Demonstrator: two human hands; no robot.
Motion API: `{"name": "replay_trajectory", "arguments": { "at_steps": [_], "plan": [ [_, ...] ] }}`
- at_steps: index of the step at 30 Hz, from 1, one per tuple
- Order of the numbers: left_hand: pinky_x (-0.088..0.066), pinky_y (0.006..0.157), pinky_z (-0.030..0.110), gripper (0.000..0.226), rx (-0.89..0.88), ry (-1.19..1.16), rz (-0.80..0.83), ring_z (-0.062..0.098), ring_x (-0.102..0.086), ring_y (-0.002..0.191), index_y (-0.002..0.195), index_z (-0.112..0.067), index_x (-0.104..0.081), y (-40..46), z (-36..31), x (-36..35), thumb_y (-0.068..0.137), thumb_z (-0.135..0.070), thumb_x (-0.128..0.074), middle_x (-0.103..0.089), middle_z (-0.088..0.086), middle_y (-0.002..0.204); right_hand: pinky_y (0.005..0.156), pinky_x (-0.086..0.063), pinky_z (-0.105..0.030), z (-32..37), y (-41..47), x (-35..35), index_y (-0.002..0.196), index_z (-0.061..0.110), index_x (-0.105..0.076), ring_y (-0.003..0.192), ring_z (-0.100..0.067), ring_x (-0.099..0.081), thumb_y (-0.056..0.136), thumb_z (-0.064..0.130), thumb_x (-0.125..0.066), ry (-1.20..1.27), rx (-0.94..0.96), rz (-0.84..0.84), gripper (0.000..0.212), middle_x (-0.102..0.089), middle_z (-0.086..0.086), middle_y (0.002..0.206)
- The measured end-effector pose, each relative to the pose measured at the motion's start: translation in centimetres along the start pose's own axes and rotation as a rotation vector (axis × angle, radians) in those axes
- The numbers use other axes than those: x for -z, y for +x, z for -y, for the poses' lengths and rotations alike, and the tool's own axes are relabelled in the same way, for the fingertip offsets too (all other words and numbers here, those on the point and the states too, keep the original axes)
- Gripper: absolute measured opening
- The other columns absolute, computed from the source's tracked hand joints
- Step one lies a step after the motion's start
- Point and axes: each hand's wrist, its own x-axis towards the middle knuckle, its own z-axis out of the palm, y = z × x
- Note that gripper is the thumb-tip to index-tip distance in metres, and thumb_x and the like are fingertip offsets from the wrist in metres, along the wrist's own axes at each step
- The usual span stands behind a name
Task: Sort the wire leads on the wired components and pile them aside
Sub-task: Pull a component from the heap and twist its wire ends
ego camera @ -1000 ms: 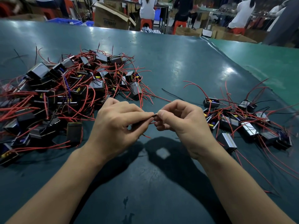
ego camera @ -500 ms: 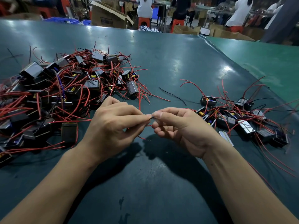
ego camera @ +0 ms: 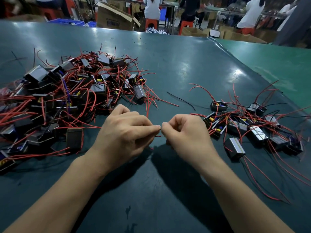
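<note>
Two hands pinch one red wire in the middle of the frame

Left hand (ego camera: 124, 133) and right hand (ego camera: 186, 132) each pinch the red wire (ego camera: 159, 136); one big pile (ego camera: 67, 98) left; one small pile (ego camera: 252, 125) right.

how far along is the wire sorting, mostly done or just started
Early on, by the look of it. Done: the small pile of components lies to the right. In hand: the left hand and right hand pinch a red wire lead between them. Left: the much bigger tangled heap on the left.
</note>
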Motion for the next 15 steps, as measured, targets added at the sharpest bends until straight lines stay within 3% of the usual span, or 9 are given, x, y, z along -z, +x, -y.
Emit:
{"name": "replay_trajectory", "arguments": {
  "at_steps": [2,5,8,11,15],
  "plan": [
    [-0.042,0.06,0.041,0.012,0.058,-0.027,0.003,0.021,-0.064,0.059,0.088,-0.012,-0.079,-0.1,0.2,0.1,0.086,-0.017,-0.068,-0.073,-0.002,0.079,0.051,-0.043,-0.029,-0.3,0.2,0.2,0.062,0.017,-0.056,0.05,-0.015,-0.054,0.09,0.026,-0.064,-0.142,0.194,-0.063,0.03,-0.061,0.002,0.053],
    [-0.043,0.062,0.042,0.01,0.172,-0.078,-0.038,0.017,-0.066,0.065,0.09,-0.013,-0.079,-0.2,0.4,0.3,0.083,-0.017,-0.073,-0.074,-0.003,0.081,0.048,-0.05,-0.026,-0.8,1.0,2.1,0.083,0.021,-0.067,0.06,-0.014,-0.063,0.095,0.02,-0.061,0.158,0.248,0.094,0.014,-0.068,0.002,0.07],
    [-0.044,0.061,0.044,0.01,0.213,-0.133,-0.07,0.013,-0.067,0.068,0.088,-0.012,-0.079,-0.2,0.3,0.2,0.079,-0.015,-0.076,-0.074,-0.002,0.081,0.052,-0.057,-0.031,-1.6,1.4,2.6,0.108,0.018,-0.072,0.073,-0.018,-0.067,0.089,0.006,-0.066,0.086,0.439,0.136,0.023,-0.07,-0.002,0.088],
    [-0.045,0.061,0.044,0.01,0.197,-0.171,-0.067,0.013,-0.068,0.068,0.087,-0.012,-0.079,-0.2,0.2,0.1,0.078,-0.013,-0.077,-0.074,-0.001,0.081,0.053,-0.057,-0.033,-1.7,1.4,1.9,0.101,0.005,-0.075,0.069,-0.019,-0.066,0.087,0.011,-0.067,-0.001,0.587,0.096,0.017,-0.069,-0.004,0.084],
    [-0.045,0.061,0.045,0.011,0.179,-0.209,-0.076,0.014,-0.069,0.069,0.089,-0.011,-0.079,-0.1,0.0,0.0,0.078,-0.013,-0.077,-0.075,-0.001,0.082,0.047,-0.055,-0.032,-1.5,1.4,2.4,0.086,0.01,-0.073,0.058,-0.011,-0.061,0.091,0.013,-0.066,0.057,0.477,0.137,0.009,-0.064,0.002,0.067]
  ]
}}
